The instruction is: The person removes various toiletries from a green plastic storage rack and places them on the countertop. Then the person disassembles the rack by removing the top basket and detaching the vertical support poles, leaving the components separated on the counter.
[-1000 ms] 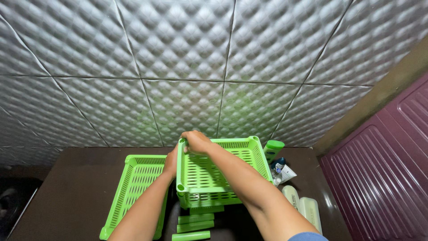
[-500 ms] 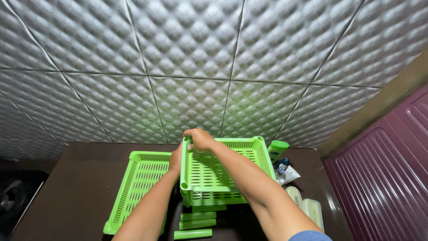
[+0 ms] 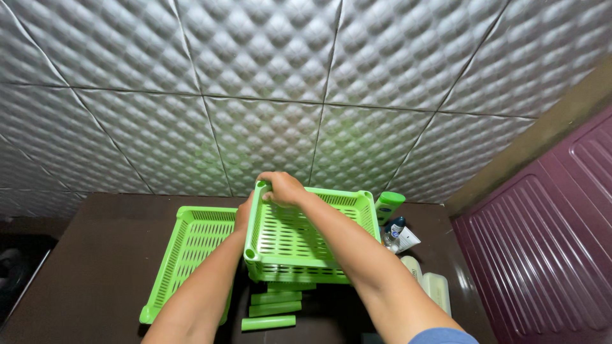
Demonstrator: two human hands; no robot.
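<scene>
A bright green slotted plastic tray (image 3: 306, 239) is held up above a dark brown table (image 3: 95, 261). My right hand (image 3: 280, 188) is closed over its far left corner. My left hand (image 3: 242, 215) is against the outside of its left wall, mostly hidden behind the tray. A second green slotted tray (image 3: 188, 255) lies flat on the table just left of it, partly under my left forearm. Three short green plastic posts (image 3: 271, 309) lie on the table below the raised tray.
A green-capped tube (image 3: 389, 205), a small bottle and a packet (image 3: 398, 236) sit at the tray's right, with pale containers (image 3: 433, 286) nearer me. A quilted silver wall (image 3: 287, 95) stands behind the table and a maroon panelled door (image 3: 548, 255) at right.
The view has shifted slightly; the raised tray and both hands stay in nearly the same grip, the tray drifting a little lower and left in view.
</scene>
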